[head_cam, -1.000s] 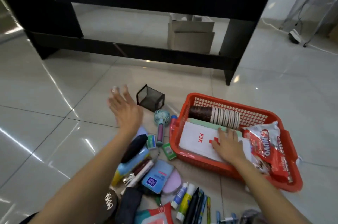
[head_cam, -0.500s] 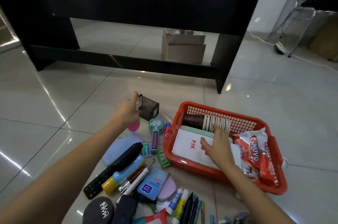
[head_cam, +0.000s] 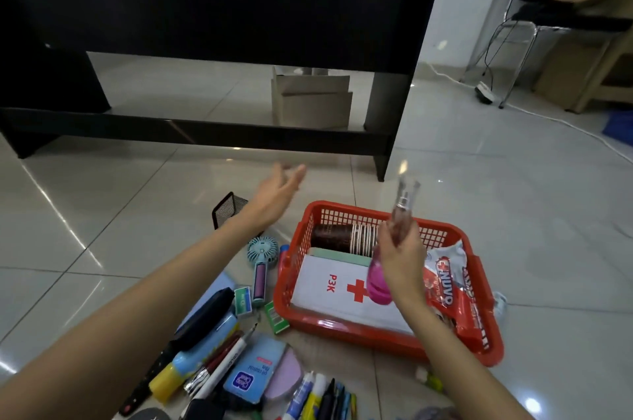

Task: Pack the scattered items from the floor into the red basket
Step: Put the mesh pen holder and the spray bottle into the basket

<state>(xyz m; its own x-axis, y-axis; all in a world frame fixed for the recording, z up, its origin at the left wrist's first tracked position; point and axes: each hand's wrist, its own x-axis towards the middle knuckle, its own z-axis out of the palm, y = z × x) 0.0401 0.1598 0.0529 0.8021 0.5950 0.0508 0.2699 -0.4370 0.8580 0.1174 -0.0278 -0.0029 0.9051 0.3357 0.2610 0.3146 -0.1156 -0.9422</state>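
The red basket (head_cam: 359, 332) sits on the floor at centre right. It holds a white P3K first-aid box (head_cam: 329, 286), a stack of paper cups (head_cam: 346, 238) and a red Nuvo packet (head_cam: 452, 296). My right hand (head_cam: 400, 255) grips a pink spray bottle (head_cam: 380, 282) with a clear cap, upright over the basket. My left hand (head_cam: 281, 191) hovers open above the floor, left of the basket, fingers straight. Scattered items lie at lower left: a blue handheld fan (head_cam: 262, 260), a black mesh holder (head_cam: 227, 210), a black remote (head_cam: 178, 344), a blue-and-yellow bottle (head_cam: 191, 361), markers and pens (head_cam: 322, 399).
A black desk (head_cam: 212, 42) with a low crossbar stands just beyond the items. A cardboard box (head_cam: 311, 100) sits under it. A chair frame (head_cam: 513, 52), cable and power strip (head_cam: 484, 94) are at the far right. Glossy tile floor surrounds the basket.
My left hand had picked up the pink bottle near the mesh holder; now my right hand holds it over the basket. My left hand has opened and lifted. The camera tilted up.
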